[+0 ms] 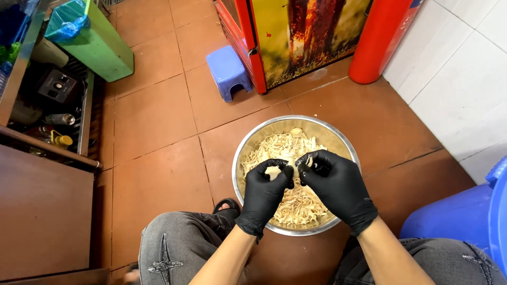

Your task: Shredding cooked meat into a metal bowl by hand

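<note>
I count one tiled floor (158, 121) filling most of the frame, reddish-brown, with open room on the left and middle. One white tiled wall (459, 84) closes off the upper right. One dark cabinet (42, 211) blocks the lower left, and above it one shelf unit (47, 95) holds bottles I cannot count. One cooler (296, 37) with a red frame stands at top centre, one red cylinder (377, 39) just beside it against the wall. One blue barrel (465, 221) crowds the right edge at the bottom. One green bin (97, 45) sits at upper left, one small blue stool (228, 71) near the cooler's corner.

One steel bowl (248, 142) rests on the floor at lower centre, between my two knees (174, 248), holding pale shredded meat (296, 206). Its rim is clear of everything on the far side.

Two black-gloved hands work over the bowl. My left hand (266, 192) is curled, pinching a pale piece (273, 172) of the meat. My right hand (332, 184) is also curled, fingertips pinching strands just beside the left thumb. The hands nearly touch above the bowl's middle.
</note>
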